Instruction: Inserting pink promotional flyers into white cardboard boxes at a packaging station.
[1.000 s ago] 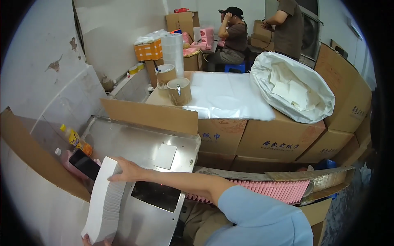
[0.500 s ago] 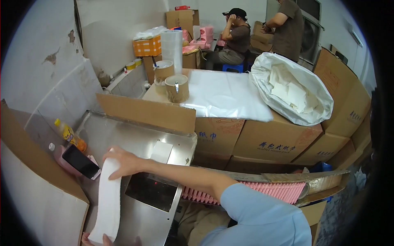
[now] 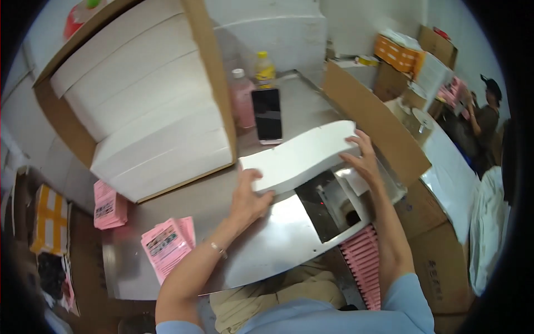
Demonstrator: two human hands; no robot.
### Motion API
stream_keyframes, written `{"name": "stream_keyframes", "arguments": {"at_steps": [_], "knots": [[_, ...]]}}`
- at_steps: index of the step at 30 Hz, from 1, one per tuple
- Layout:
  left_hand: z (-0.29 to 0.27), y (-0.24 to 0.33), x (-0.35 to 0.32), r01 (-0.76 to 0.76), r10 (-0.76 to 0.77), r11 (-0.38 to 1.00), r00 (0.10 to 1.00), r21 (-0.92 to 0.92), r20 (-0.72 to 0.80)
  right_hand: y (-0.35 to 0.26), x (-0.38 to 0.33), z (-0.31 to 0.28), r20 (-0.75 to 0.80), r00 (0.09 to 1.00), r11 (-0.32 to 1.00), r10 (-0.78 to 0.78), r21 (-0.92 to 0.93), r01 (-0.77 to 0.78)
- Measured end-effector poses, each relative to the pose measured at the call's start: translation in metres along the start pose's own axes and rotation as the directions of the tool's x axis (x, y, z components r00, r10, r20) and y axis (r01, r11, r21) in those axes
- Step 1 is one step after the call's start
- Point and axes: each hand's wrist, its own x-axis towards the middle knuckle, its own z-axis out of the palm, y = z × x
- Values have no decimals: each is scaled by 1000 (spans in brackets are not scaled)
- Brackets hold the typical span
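Note:
Between my two hands lies a long white stack of paper tissues (image 3: 303, 153), slightly bent along its length, above the metal worktop (image 3: 233, 256). My left hand (image 3: 250, 197) grips its near left end, thumb and fingers around the edge. My right hand (image 3: 362, 158) grips the far right end with curled fingers. Just beside the stack is a rectangular opening (image 3: 324, 209) in the worktop, with a small red light inside. A phone (image 3: 267, 114) leans upright behind the stack, against a pink bottle (image 3: 242, 100).
An open carton (image 3: 223, 111) of white tissue stacks stands at the left. Pink printed sheets (image 3: 167, 245) and a pink pile (image 3: 109, 205) lie on the worktop. A row of pink packets (image 3: 361, 261) runs below the opening. A cardboard flap (image 3: 370, 117) borders the right; another person (image 3: 489, 111) sits beyond.
My view has swung left, bringing the carton of stacks and the pink sheets into sight. The tissue stack has turned from lengthwise to crosswise and moved beside the opening, both hands still on it.

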Motion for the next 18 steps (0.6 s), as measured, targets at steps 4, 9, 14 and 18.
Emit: {"name": "stream_keyframes", "arguments": {"at_steps": [4,9,14,18], "knots": [[-23,-7,28,-22,23,999,999,-31,25,-13,2,14,-15,999,999,-50,-1,50],[-13,34,30,-8,-52,717,996,697,66,-15,-8,35,-98,982,974,-163,-172,145],[51,67,52,-447,415,752,892,484,178,-34,-8,53,-119,971,953,-205,-249,170],[93,71,69,-580,498,742,813,337,302,-26,-9,62,-173,959,940,-224,-299,166]]}}
